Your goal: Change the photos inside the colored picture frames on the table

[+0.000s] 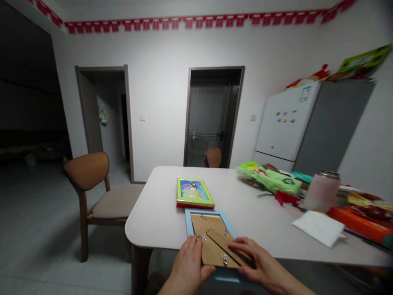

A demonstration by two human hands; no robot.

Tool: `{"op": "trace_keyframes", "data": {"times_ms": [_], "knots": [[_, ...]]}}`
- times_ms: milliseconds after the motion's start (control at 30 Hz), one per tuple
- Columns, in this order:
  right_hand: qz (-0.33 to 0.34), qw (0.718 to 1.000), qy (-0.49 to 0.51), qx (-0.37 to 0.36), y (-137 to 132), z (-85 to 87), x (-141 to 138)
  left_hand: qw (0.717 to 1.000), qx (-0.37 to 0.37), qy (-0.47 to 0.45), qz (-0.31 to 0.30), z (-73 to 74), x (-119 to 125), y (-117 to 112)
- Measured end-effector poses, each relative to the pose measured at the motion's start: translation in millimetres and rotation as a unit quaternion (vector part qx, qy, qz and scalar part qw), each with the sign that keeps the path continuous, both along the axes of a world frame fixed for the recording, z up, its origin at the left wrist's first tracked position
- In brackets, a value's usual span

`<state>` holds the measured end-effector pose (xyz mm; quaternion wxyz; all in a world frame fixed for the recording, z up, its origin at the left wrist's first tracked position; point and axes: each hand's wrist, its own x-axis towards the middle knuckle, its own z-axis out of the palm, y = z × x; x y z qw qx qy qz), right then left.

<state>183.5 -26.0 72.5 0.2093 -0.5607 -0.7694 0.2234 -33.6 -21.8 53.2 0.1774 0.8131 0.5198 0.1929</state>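
A light-blue picture frame [189,223] lies back side up at the table's near edge, its lower end sticking out past the edge. Its brown backing board [211,252] carries small metal clips and a folding stand leg [225,244]. My left hand [190,260] grips the frame's left side, thumb at the lower end of the board. My right hand [254,260] is closed around the lower right part, fingers on the stand leg. Just beyond lies a stack of frames, a yellow-green picture frame [195,192] with a figure in a dress on top of a red one [195,206].
On the right of the white table [159,192] are a green packet [273,180], a pink tumbler [323,191], a white tissue [319,227] and an orange box [359,223]. A wooden chair [119,200] stands at the left. A fridge [282,127] is behind.
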Motion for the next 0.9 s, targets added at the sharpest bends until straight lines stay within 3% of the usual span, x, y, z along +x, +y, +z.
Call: {"op": "trace_keyframes", "data": {"times_ms": [267,433,600,700,800,900], "knots": [[-0.009,0.997,-0.056,0.054,14,-12.1,-5,0.999,0.012,0.042,-0.017,2.4,3,7],[-0.026,0.991,-0.099,0.089,19,-18.5,-10,0.996,0.037,0.019,-0.076,-4.4,6,3],[-0.018,0.992,-0.078,0.102,15,-17.7,-10,0.996,0.048,0.026,-0.077,-7.8,6,1],[-0.055,0.992,-0.045,0.104,12,-17.6,-5,0.996,0.039,0.03,-0.074,-5.6,4,1],[-0.095,0.988,-0.039,0.116,10,-24.3,2,0.996,0.044,0.025,-0.078,-4.5,2,-1],[-0.087,0.988,-0.048,0.116,9,-31.7,5,0.993,0.064,0.013,-0.099,-6.9,2,-1]]}}
